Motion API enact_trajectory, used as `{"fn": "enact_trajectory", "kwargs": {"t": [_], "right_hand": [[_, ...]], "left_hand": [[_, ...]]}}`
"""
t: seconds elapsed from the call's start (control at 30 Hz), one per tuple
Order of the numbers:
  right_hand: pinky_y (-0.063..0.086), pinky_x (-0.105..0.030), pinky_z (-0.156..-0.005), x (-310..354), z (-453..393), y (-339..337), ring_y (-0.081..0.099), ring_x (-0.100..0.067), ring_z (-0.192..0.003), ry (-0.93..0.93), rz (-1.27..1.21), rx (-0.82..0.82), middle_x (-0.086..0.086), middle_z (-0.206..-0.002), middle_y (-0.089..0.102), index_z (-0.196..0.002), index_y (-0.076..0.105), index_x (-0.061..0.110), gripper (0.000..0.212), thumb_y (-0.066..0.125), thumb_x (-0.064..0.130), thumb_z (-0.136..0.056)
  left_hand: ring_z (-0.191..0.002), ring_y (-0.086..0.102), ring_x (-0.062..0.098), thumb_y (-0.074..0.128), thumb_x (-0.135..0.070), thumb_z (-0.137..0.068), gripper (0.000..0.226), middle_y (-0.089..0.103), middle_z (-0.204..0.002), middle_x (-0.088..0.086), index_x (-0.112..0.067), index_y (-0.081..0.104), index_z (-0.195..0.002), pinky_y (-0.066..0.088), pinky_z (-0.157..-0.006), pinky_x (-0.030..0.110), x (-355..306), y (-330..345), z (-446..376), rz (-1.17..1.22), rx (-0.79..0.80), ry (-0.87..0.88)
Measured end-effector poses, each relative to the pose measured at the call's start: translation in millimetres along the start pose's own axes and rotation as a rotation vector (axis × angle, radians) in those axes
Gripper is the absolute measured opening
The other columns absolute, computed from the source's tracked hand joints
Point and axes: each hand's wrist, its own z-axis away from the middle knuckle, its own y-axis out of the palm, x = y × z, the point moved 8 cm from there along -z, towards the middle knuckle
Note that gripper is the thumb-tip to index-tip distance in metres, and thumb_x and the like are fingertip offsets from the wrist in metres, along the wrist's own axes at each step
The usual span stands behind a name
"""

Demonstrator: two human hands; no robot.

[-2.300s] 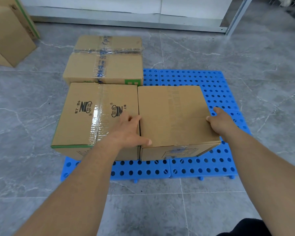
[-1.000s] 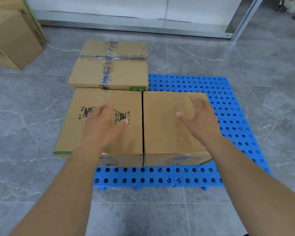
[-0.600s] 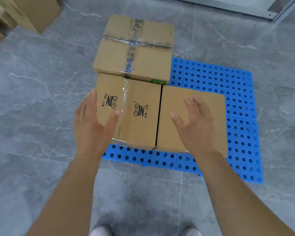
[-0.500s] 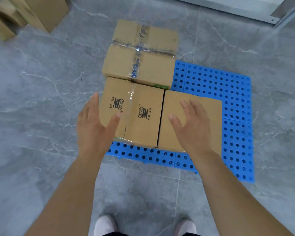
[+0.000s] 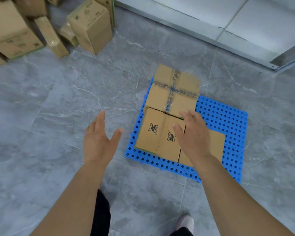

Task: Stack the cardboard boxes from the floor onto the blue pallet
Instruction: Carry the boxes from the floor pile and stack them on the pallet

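Three cardboard boxes rest on the blue pallet (image 5: 223, 116). The taped box (image 5: 174, 90) is at the far left, the printed box (image 5: 157, 136) is at the near left, and a plain box (image 5: 216, 143) lies right of it, partly hidden by my right hand. My right hand (image 5: 192, 137) hovers open above the seam between the two near boxes, holding nothing. My left hand (image 5: 99, 142) is open over bare floor, left of the pallet and clear of the boxes.
A pile of several cardboard boxes (image 5: 90, 26) sits on the grey tile floor at the far left. A white wall with a metal rail (image 5: 211, 36) runs behind the pallet. My legs and one shoe (image 5: 185, 222) show at the bottom.
Both hands have lifted off the boxes. My view has risen and swung left, so the pallet sits further right and the floor pile has come into sight.
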Motion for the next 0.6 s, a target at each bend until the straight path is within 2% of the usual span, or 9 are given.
{"fn": "enact_trajectory", "kwargs": {"t": [0.2,0.37,0.47,0.6], "right_hand": [[0.031,-0.044,-0.109,106,-18,-3,0.033,-0.019,-0.135,0.099,0.01,-0.004,-0.002,-0.146,0.035,-0.136,0.045,0.023,0.046,0.048,0.037,-0.093],[0.034,-0.04,-0.107,186,-36,-8,0.037,-0.017,-0.13,0.107,-0.036,0.0,0.0,-0.141,0.04,-0.134,0.046,0.023,0.044,0.049,0.035,-0.092],[0.031,-0.04,-0.107,229,-51,-11,0.037,-0.018,-0.13,0.068,-0.03,0.027,-0.001,-0.141,0.04,-0.135,0.046,0.023,0.045,0.048,0.036,-0.092],[0.024,-0.039,-0.112,281,-84,-14,0.026,-0.017,-0.138,-0.009,-0.012,0.073,-0.002,-0.149,0.032,-0.139,0.041,0.023,0.048,0.045,0.04,-0.094]], "left_hand": [[-0.137,0.027,0.026,0.059,-0.037,-0.088,0.071,0.032,-0.151,0.006,-0.021,0.023,-0.147,0.02,-0.111,0.04,39,-99,-54,-0.041,0.087,-0.007],[-0.14,0.022,0.022,0.055,-0.04,-0.089,0.071,0.027,-0.153,0.002,-0.025,0.019,-0.148,0.019,-0.114,0.04,53,-161,-96,-0.05,0.13,-0.001],[-0.141,0.02,0.021,0.054,-0.04,-0.09,0.071,0.025,-0.154,0.002,-0.024,0.017,-0.149,0.017,-0.115,0.039,47,-184,-117,-0.046,0.14,-0.003],[-0.142,0.017,0.018,0.051,-0.042,-0.091,0.072,0.02,-0.155,-0.001,-0.027,0.011,-0.149,0.015,-0.115,0.036,33,-206,-149,-0.062,0.138,0.003]]}}
